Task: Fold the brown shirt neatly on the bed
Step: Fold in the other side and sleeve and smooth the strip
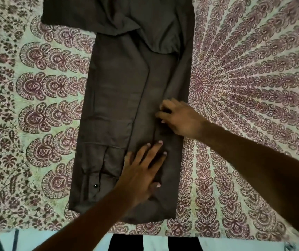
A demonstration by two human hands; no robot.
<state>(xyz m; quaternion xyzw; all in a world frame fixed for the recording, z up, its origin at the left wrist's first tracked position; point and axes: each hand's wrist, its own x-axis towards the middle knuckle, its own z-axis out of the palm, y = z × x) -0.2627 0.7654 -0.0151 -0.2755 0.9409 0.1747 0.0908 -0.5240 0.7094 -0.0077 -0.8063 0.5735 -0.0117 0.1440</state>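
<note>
The brown shirt lies flat on the bed as a long narrow panel running away from me. Its right side is folded inward along a lengthwise crease, and one sleeve sticks out to the left at the far end. A dark button shows near the bottom left hem. My left hand lies flat on the lower middle of the shirt, fingers spread and straight, pressing the cloth. My right hand rests on the right fold a little farther up, fingers curled and pinching a small ridge of fabric.
The bed is covered by a patterned bedspread in maroon on pale green, with a mandala to the right. The near edge of the bed runs along the bottom, with a black-and-white striped surface below it.
</note>
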